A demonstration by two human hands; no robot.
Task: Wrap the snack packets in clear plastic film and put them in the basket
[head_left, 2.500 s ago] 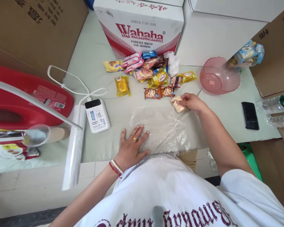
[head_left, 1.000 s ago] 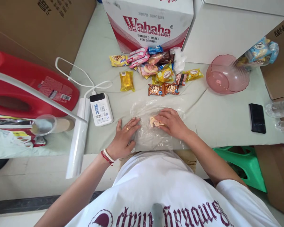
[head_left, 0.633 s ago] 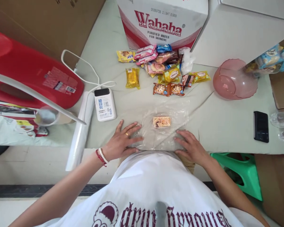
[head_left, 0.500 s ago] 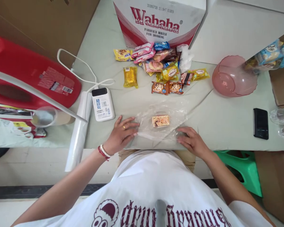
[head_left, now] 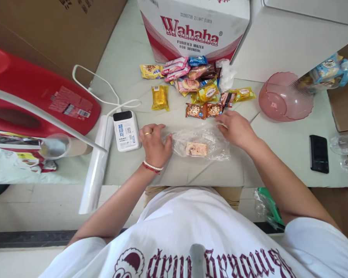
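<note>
A sheet of clear plastic film (head_left: 217, 144) lies folded over a small wrapped snack (head_left: 196, 149) on the pale green table (head_left: 278, 154). My left hand (head_left: 153, 143) pinches the film's left end beside the snack. My right hand (head_left: 236, 129) grips the film's far right edge, just in front of the two brown cookie packets (head_left: 203, 110). A pile of wrapped snacks (head_left: 195, 81) lies farther back.
A Wahaha water carton (head_left: 191, 29) stands behind the snacks. A pink plastic bowl (head_left: 284, 96) and a black phone (head_left: 318, 153) lie to the right, a white power bank (head_left: 126, 130), a film roll (head_left: 95, 170) and a red machine (head_left: 37, 100) to the left.
My right hand set the snack on the film. Both hands then took the near edge and folded the film away from me over the snack; the hands now sit at the far side.
</note>
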